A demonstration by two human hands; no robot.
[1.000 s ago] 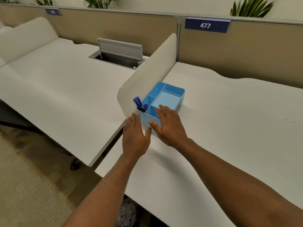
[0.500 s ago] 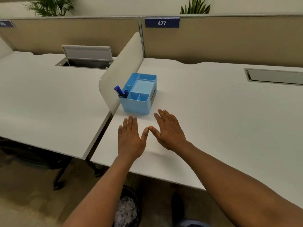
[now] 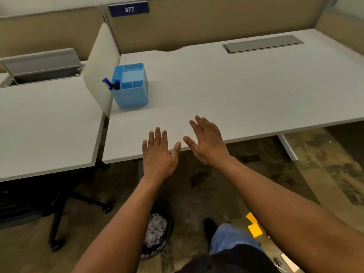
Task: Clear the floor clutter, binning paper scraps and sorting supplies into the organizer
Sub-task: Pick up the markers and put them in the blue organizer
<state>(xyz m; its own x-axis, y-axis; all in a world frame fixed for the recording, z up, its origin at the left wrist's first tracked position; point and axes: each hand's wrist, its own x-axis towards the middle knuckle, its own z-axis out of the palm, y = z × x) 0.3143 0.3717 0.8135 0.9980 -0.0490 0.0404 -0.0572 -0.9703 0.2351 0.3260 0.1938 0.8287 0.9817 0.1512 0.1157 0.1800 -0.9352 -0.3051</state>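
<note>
I see my left hand (image 3: 158,154) held flat over the front edge of the white table (image 3: 226,91), palm down, fingers spread, with nothing in it. My right hand (image 3: 206,140) is just beside it, tilted a little, also spread wide and holding nothing. The two thumbs are near each other but do not touch.

Farther back on the table, on the left side, stands the blue organizer (image 3: 131,85). It sits right beside a white divider (image 3: 100,64) that stands between this table and the next one. Blue pens (image 3: 110,84) stick up from its front left slot. The other slots look bare from here.

Down on the floor, under my left arm, is a black bin (image 3: 157,231) with white paper scraps (image 3: 154,229) in it. To the right of my leg, yellow sticky notes (image 3: 254,225) lie on the floor. A small dark thing (image 3: 277,262) lies near the bottom right corner; I cannot tell what it is.

A blue sign (image 3: 129,9) on the back wall reads 477.
</note>
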